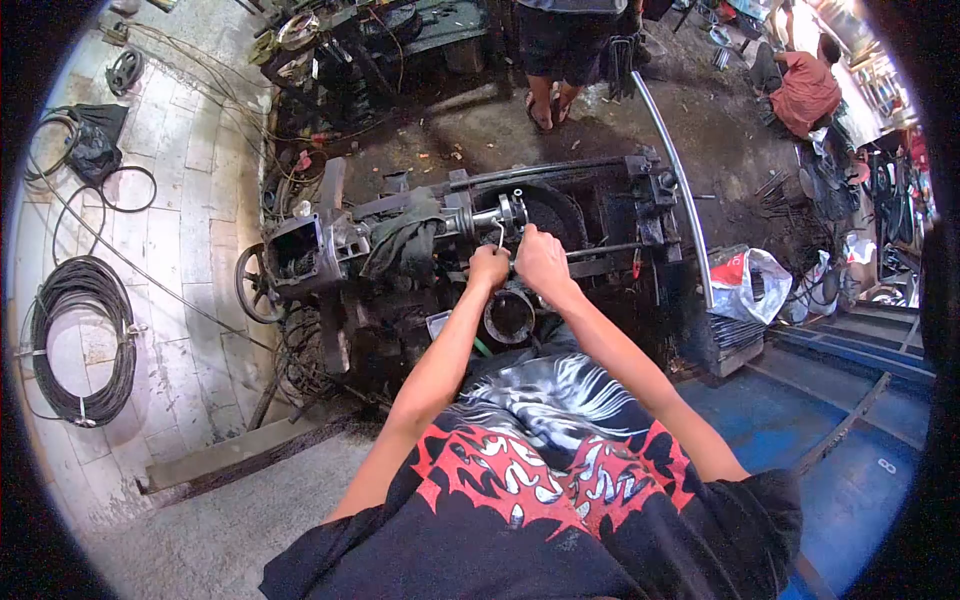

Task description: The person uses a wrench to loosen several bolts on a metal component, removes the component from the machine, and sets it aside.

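In the head view my left hand (489, 266) is closed around a thin bent metal rod (501, 233). The rod's upper end reaches a bright steel flange (508, 214) on the shaft of a greasy machine (460, 195). My right hand (541, 262) is closed just right of the left one, close to the flange. What its fingers hold, if anything, is hidden. A dark rag (405, 242) drapes over the machine left of my hands. Below them, near my shirt, is a round metal ring (509, 316).
A handwheel (258, 284) sits at the machine's left end. A long metal pipe (675, 180) leans at its right, near a plastic bag (748, 285). Coiled cable (83, 340) lies on the left tiles. One person (568, 50) stands ahead; another (803, 92) crouches far right.
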The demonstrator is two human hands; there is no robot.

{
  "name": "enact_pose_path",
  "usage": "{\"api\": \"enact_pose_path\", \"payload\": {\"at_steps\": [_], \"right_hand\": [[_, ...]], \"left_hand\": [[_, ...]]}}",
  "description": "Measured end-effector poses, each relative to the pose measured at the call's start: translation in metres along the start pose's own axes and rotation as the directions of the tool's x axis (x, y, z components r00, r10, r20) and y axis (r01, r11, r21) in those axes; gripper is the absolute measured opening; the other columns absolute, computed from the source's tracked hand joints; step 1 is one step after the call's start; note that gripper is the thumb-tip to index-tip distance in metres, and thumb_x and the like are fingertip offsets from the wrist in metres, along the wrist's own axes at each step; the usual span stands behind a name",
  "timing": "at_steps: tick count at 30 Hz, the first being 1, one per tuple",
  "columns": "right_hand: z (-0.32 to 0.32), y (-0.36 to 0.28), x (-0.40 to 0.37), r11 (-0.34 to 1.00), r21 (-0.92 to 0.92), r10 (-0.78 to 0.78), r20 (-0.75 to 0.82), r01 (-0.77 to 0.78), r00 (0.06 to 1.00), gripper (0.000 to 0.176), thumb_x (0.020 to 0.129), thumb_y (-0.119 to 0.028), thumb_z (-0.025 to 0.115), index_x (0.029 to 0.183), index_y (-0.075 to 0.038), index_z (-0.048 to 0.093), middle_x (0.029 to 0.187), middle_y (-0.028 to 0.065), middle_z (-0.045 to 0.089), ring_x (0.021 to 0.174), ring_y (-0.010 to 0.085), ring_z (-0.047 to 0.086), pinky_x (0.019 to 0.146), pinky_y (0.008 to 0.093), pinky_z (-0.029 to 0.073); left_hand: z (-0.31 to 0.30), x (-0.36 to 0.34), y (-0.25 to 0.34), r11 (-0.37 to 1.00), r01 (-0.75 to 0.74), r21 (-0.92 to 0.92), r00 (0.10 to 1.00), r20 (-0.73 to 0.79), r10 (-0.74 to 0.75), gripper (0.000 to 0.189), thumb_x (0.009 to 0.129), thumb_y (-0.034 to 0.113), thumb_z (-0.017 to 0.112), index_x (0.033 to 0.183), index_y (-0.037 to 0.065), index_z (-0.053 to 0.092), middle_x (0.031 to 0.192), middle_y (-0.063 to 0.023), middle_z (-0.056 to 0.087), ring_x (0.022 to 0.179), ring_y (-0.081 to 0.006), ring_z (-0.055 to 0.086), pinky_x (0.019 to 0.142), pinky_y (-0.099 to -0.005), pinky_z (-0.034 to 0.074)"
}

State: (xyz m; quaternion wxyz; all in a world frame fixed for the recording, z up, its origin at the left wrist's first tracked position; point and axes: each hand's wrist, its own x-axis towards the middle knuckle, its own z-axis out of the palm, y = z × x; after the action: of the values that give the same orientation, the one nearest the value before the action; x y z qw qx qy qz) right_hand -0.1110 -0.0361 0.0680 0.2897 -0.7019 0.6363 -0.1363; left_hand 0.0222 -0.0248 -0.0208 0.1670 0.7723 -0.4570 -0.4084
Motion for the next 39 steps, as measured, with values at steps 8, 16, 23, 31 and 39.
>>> {"api": "enact_pose_path", "payload": {"at_steps": [8, 16, 23, 31, 39], "right_hand": [[0.004, 0.003, 0.004, 0.997, -0.065, 0.032, 0.029, -0.03, 0.999, 0.024, 0.081, -0.014, 0.062, 0.094, 0.005, 0.056, 0.087, 0.0306, 0.064, 0.087, 0.0476, 0.064, 0.079, 0.0538, 0.051], [0.002, -0.003, 0.005, 0.996, -0.086, 0.009, 0.049, -0.005, 0.999, 0.018, 0.082, -0.007, 0.054, 0.094, 0.006, 0.055, 0.087, 0.0316, 0.064, 0.087, 0.048, 0.064, 0.079, 0.0543, 0.051], [0.01, 0.004, 0.004, 0.998, -0.06, -0.009, -0.016, 0.008, 1.0, 0.018, 0.087, -0.01, 0.049, 0.093, 0.005, 0.057, 0.081, 0.0325, 0.063, 0.081, 0.0495, 0.063, 0.076, 0.0562, 0.049], [0.007, 0.005, 0.003, 1.0, -0.023, -0.005, -0.072, 0.003, 0.997, 0.022, 0.092, -0.015, 0.048, 0.092, 0.004, 0.059, 0.081, 0.0339, 0.062, 0.08, 0.051, 0.061, 0.076, 0.0578, 0.048], [0.005, 0.004, 0.004, 0.999, -0.041, 0.005, -0.042, -0.006, 0.999, 0.025, 0.094, -0.016, 0.045, 0.092, 0.005, 0.059, 0.082, 0.0342, 0.062, 0.082, 0.0511, 0.061, 0.076, 0.0573, 0.048]], "left_hand": [[-0.009, -0.004, -0.001, 0.995, -0.095, 0.023, 0.995, -0.012, 0.095, 0.032, 0.088, 0.025, 0.051, 0.092, -0.001, 0.07, 0.097, -0.0292, 0.065, 0.097, -0.0449, 0.062, 0.09, -0.0514, 0.047], [-0.016, 0.001, -0.007, 0.996, -0.044, 0.078, 0.999, -0.005, 0.044, 0.031, 0.089, 0.023, 0.049, 0.093, 0.001, 0.07, 0.099, -0.0285, 0.065, 0.098, -0.045, 0.062, 0.09, -0.0514, 0.048], [-0.036, -0.032, 0.026, 0.975, -0.071, 0.208, 0.985, -0.141, 0.102, 0.025, 0.087, 0.014, 0.053, 0.091, -0.005, 0.067, 0.093, -0.0315, 0.065, 0.095, -0.0449, 0.064, 0.084, -0.0503, 0.051], [-0.049, -0.022, 0.023, 0.991, 0.002, 0.133, 0.981, -0.193, 0.024, 0.034, 0.089, 0.021, 0.049, 0.096, -0.009, 0.062, 0.095, -0.0342, 0.064, 0.097, -0.0462, 0.063, 0.086, -0.0515, 0.049], [-0.03, -0.009, 0.016, 0.519, 0.537, -0.665, 0.843, 0.428, -0.325, 0.053, 0.097, 0.055, 0.036, 0.068, 0.011, 0.044, 0.056, 0.001, 0.035, 0.042, -0.0141, 0.033, 0.041, -0.0306, 0.026]]}}
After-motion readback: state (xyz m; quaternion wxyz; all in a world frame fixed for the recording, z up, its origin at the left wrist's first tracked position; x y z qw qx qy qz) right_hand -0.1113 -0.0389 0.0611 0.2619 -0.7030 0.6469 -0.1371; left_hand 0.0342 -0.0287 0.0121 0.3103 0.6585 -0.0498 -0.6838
